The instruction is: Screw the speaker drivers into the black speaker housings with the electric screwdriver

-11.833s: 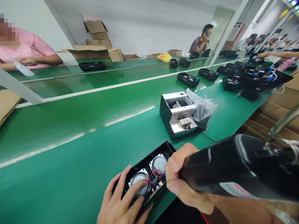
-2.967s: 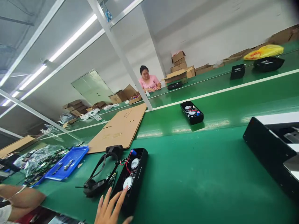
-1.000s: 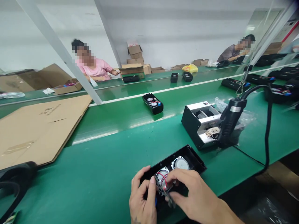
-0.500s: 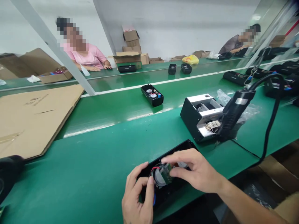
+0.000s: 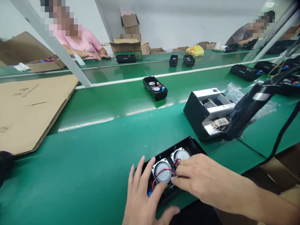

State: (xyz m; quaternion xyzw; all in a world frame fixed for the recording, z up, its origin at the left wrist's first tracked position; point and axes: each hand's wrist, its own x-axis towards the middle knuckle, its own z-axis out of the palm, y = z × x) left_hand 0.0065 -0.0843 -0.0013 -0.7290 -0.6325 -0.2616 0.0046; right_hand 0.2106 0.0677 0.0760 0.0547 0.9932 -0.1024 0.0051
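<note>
A black speaker housing (image 5: 190, 144) lies open side up before me, with two round speaker drivers (image 5: 163, 173) and red wires (image 5: 156, 177) inside. My left hand (image 5: 145, 193) is spread over its left end, fingertips on the far rim and one finger by the nearer driver. A blue part (image 5: 149, 193) shows beneath that hand. My right hand (image 5: 199, 175) reaches in from the right, its fingers closed at the wires near the housing's front wall. Only a small green edge of the circuit board (image 5: 172, 185) shows at its fingertips; the hand hides the remainder.
A black-and-silver machine (image 5: 208, 112) stands right of the housing, beside a black corded tool (image 5: 248, 109). Another open housing (image 5: 156, 88) sits on the belt ahead. Flat cardboard (image 5: 35, 109) lies at left. Two people sit across the line.
My right hand has lowered the circuit board to the housing's front side, uncovering both drivers. My left hand has opened from a curled grip to spread fingers. The view has shifted slightly.
</note>
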